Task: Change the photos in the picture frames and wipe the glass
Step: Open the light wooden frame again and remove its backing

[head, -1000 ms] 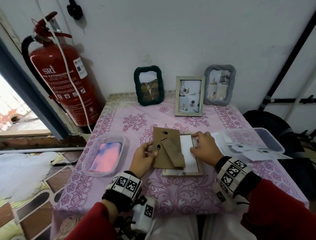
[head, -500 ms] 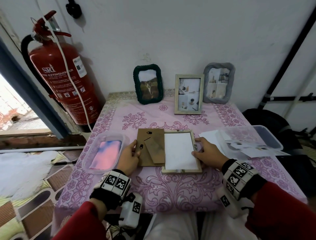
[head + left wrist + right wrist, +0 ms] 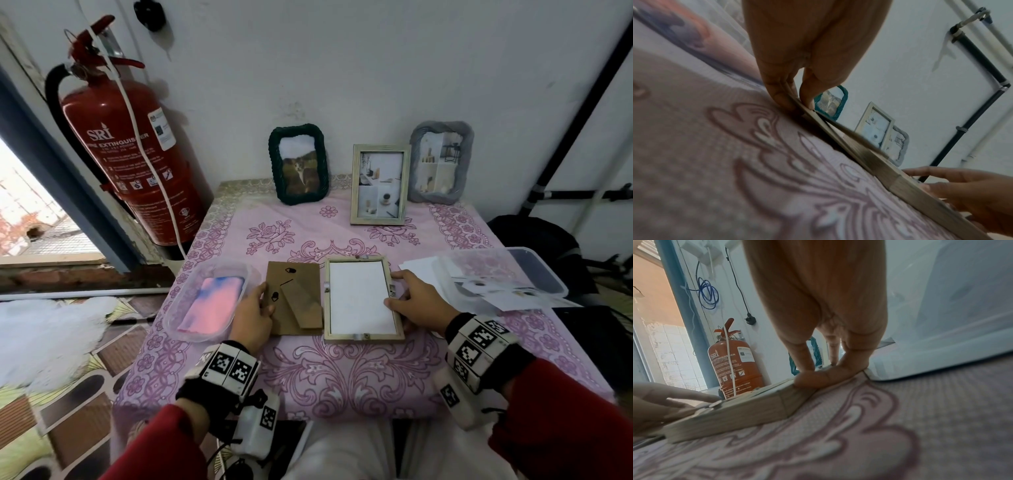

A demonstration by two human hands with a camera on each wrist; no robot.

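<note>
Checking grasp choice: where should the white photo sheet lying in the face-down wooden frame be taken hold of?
Probably at a corner of the white photo sheet, fingertip from above. It lies flat, recessed inside the wooden frame, so no edge is open from the side; the right hand rests on the right rail.

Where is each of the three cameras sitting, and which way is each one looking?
Head: worn high, looks down at the table; both hands and red sleeves show.
Left wrist: low over the cloth, looks along the left hand, which pinches the backing board.
Right wrist: low, looks along the right hand resting on the open frame, toward the extinguisher.
Shared: both wrist views show the open frame and the opposite hand.
</note>
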